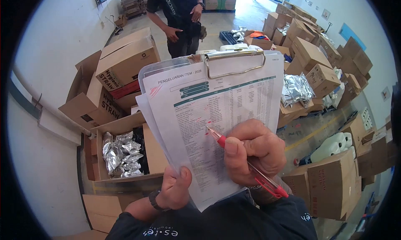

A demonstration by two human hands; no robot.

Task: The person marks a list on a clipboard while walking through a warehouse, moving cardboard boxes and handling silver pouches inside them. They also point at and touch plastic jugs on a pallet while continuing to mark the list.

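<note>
While the right hand [257, 150] pinches the pen [221, 140] between thumb and curled fingers, its tip [208, 127] lies ahead and to the left of this grip, over the middle of the sheet [246, 83]. The long axis of the pen runs aslant: the tip points away and left, and the rear end comes out behind the grip, to the right. Small red marks [209, 122] are just beside the tip; whether the tip touches the sheet, I cannot tell. Left of this grip and closer to the body, the left hand [176, 190] grasps the clipboard [169, 63] by its near left edge, with the other fingers partly hidden. So the right hand is nearer to the printed rows. The sheet has its long axis going outward from the body, and the clip [236, 54] sits at the far end, ahead of the grip.

Farther ahead, beyond the clip, a co-worker [179, 27] stands. Left of both hands is a box [154, 150] with silver packs [125, 152]. To the right lie more silver packs [296, 89], and closer, jugs [334, 148] beside a carton [330, 185].
</note>
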